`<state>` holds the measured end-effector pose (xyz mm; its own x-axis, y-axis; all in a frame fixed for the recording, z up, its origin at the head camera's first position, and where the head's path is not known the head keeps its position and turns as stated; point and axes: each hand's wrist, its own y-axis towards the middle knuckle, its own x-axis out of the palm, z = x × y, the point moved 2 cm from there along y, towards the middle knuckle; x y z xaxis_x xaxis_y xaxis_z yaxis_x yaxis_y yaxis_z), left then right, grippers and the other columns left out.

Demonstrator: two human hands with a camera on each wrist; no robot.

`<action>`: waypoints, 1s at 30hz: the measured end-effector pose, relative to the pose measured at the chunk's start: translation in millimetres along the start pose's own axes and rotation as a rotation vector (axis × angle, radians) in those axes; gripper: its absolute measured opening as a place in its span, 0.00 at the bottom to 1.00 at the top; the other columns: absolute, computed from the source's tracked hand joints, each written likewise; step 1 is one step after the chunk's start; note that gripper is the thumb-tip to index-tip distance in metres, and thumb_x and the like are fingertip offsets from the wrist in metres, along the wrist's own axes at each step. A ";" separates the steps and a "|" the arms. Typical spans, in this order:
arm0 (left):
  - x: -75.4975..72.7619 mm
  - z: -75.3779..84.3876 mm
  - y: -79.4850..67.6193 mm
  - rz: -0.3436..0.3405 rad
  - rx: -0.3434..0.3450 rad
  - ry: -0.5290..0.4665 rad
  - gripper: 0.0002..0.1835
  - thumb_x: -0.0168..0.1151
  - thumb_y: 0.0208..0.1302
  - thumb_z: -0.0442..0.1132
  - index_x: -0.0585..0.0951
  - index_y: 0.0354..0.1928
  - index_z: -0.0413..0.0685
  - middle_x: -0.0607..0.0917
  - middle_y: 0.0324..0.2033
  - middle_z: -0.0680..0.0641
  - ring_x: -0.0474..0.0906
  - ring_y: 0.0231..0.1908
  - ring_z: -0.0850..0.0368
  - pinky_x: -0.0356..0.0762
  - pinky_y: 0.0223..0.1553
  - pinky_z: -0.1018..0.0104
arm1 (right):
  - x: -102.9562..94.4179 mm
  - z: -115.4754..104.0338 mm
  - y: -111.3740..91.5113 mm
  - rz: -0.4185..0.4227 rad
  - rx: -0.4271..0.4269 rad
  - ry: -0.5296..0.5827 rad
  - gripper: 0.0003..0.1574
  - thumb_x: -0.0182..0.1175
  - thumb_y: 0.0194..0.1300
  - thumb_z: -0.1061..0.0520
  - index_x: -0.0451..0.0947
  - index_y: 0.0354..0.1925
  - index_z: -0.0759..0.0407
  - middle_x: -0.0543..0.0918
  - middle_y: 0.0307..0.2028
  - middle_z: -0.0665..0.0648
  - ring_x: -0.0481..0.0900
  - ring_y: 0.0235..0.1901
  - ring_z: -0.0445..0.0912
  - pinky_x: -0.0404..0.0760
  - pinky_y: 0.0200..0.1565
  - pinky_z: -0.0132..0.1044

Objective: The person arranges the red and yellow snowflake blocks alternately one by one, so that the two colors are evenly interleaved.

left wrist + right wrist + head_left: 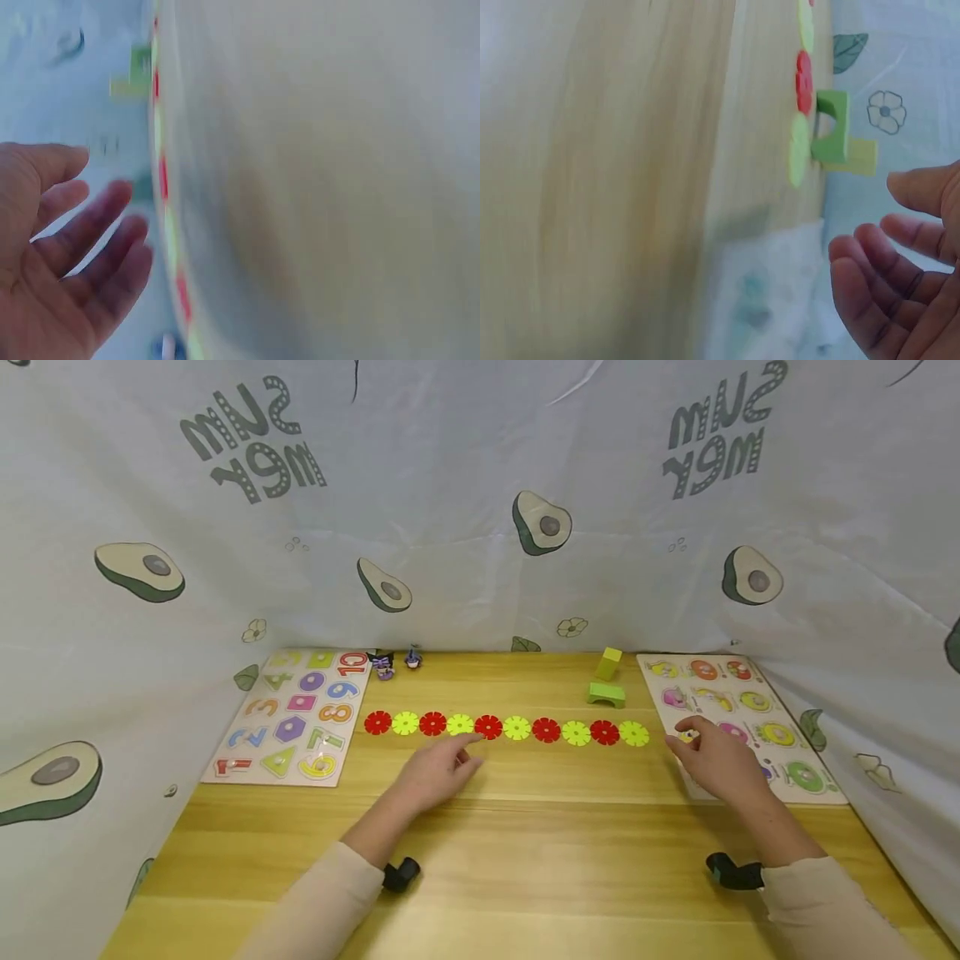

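Red and yellow-green notched discs alternate in a straight row across the table, from a red disc (378, 722) at the left end to a yellow-green disc (633, 733) at the right end. My left hand (438, 770) hovers just in front of the row's middle, close to a red disc (488, 727). Its fingers are loosely bent with nothing between them, as the left wrist view also shows. Over the left edge of the fruit puzzle board (806, 793) hangs my right hand (718, 758), fingers relaxed and holding nothing. The left wrist view is blurred.
A number and shape puzzle board (251, 714) lies at the left. Two small purple figures (382, 666) stand at the back. Behind the row's right part are a green arch block (606, 694) and a yellow-green block (608, 664). A printed curtain (465, 602) encloses the table.
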<state>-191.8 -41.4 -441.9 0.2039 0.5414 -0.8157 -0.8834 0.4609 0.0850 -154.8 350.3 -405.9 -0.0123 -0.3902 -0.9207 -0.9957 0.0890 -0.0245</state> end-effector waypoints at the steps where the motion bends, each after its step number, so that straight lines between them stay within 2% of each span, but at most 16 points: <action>1: -11.7 -9.7 -4.3 0.049 -0.007 0.066 0.23 0.56 0.64 0.49 0.72 0.61 0.56 0.82 0.37 0.54 0.77 0.36 0.59 0.77 0.37 0.63 | -5.2 0.9 -1.5 0.011 -0.025 -0.034 0.37 0.48 0.65 0.35 0.68 0.54 0.65 0.78 0.32 0.62 0.74 0.24 0.49 0.72 0.21 0.40; 4: -46.0 -34.7 -13.4 0.160 -0.043 0.248 0.26 0.57 0.64 0.51 0.70 0.63 0.55 0.78 0.51 0.46 0.72 0.51 0.48 0.71 0.52 0.52 | -21.7 3.3 -3.6 0.071 -0.091 -0.143 0.34 0.51 0.66 0.39 0.68 0.54 0.66 0.76 0.37 0.68 0.75 0.30 0.58 0.74 0.26 0.50; 7: -71.7 -54.8 -16.9 0.204 -0.089 0.390 0.32 0.54 0.63 0.58 0.65 0.66 0.55 0.69 0.61 0.41 0.60 0.61 0.40 0.58 0.61 0.45 | -37.8 4.3 -2.9 0.197 -0.147 -0.235 0.31 0.56 0.65 0.45 0.68 0.54 0.67 0.71 0.43 0.74 0.70 0.40 0.68 0.71 0.35 0.61; 10: -86.8 -66.8 -16.9 0.208 -0.145 0.467 0.40 0.49 0.59 0.68 0.59 0.70 0.58 0.60 0.67 0.41 0.49 0.65 0.36 0.47 0.63 0.40 | -47.9 1.3 1.2 0.330 -0.203 -0.280 0.33 0.61 0.60 0.49 0.68 0.57 0.66 0.67 0.49 0.77 0.66 0.46 0.72 0.66 0.45 0.65; 13: -91.1 -72.6 -15.1 0.195 -0.198 0.501 0.47 0.41 0.53 0.77 0.53 0.71 0.63 0.52 0.69 0.42 0.40 0.67 0.33 0.41 0.61 0.33 | -46.1 -4.9 8.4 0.385 -0.237 -0.324 0.39 0.61 0.59 0.44 0.65 0.61 0.65 0.64 0.53 0.77 0.59 0.53 0.72 0.59 0.53 0.65; 15: -89.4 -74.4 -13.2 0.182 -0.217 0.496 0.49 0.36 0.49 0.80 0.49 0.72 0.67 0.49 0.70 0.43 0.35 0.67 0.32 0.38 0.59 0.30 | -38.4 -8.9 13.0 0.365 -0.228 -0.342 0.45 0.59 0.59 0.37 0.62 0.64 0.63 0.61 0.58 0.75 0.53 0.59 0.70 0.53 0.55 0.66; 18: -84.0 -75.1 -10.4 0.162 -0.231 0.491 0.52 0.32 0.46 0.83 0.45 0.72 0.69 0.46 0.71 0.45 0.29 0.67 0.34 0.34 0.58 0.28 | -22.5 -14.1 17.3 0.289 -0.177 -0.352 0.52 0.50 0.58 0.27 0.57 0.67 0.60 0.53 0.64 0.71 0.41 0.64 0.69 0.43 0.55 0.71; 22: -77.2 -72.9 -7.9 0.146 -0.258 0.511 0.53 0.30 0.42 0.85 0.43 0.71 0.72 0.43 0.71 0.46 0.28 0.67 0.35 0.32 0.58 0.29 | -1.8 -18.8 19.1 0.213 -0.112 -0.335 0.59 0.42 0.55 0.20 0.47 0.71 0.55 0.43 0.69 0.70 0.26 0.66 0.67 0.26 0.54 0.73; 25: -72.7 -71.5 -8.1 0.141 -0.273 0.534 0.54 0.29 0.40 0.86 0.44 0.71 0.72 0.42 0.72 0.47 0.28 0.67 0.34 0.30 0.58 0.29 | 12.4 -20.2 19.1 0.156 -0.068 -0.326 0.63 0.39 0.52 0.17 0.42 0.72 0.52 0.40 0.69 0.71 0.21 0.64 0.68 0.17 0.51 0.71; 30: -65.0 -71.3 -10.0 0.150 -0.273 0.544 0.56 0.29 0.37 0.87 0.46 0.71 0.72 0.44 0.71 0.46 0.28 0.67 0.32 0.27 0.56 0.28 | 29.3 -25.1 16.6 0.097 -0.046 -0.292 0.65 0.39 0.50 0.16 0.38 0.73 0.51 0.37 0.69 0.71 0.15 0.62 0.68 0.12 0.46 0.70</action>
